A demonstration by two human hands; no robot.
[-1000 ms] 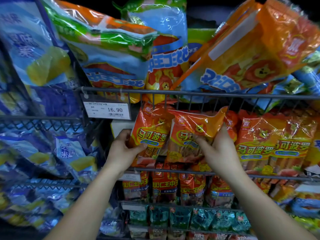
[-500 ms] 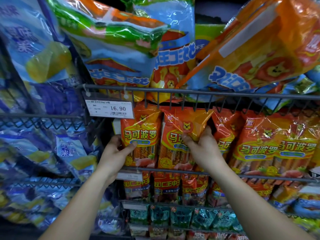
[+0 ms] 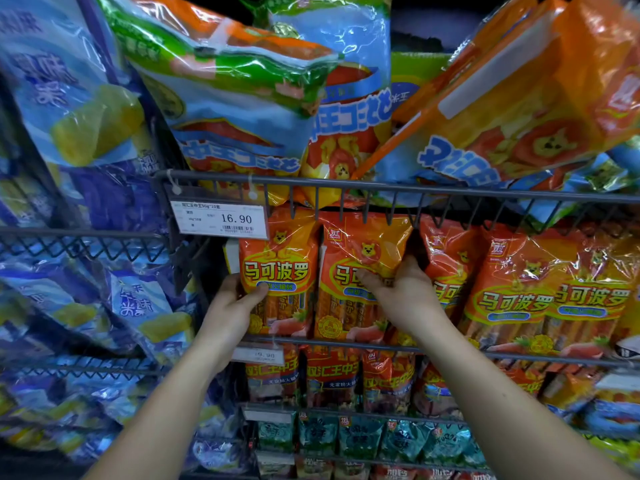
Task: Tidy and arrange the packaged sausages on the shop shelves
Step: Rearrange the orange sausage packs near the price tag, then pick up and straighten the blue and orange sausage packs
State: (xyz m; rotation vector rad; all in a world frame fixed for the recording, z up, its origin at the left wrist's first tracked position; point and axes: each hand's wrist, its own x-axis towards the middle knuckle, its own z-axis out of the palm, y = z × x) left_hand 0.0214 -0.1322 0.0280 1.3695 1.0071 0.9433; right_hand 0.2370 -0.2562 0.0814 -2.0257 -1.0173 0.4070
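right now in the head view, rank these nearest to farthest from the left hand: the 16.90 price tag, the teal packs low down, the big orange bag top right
1. 16.90 price tag, just above the left hand.
2. teal packs, below it and to the right.
3. big orange bag, far up and over to the right.
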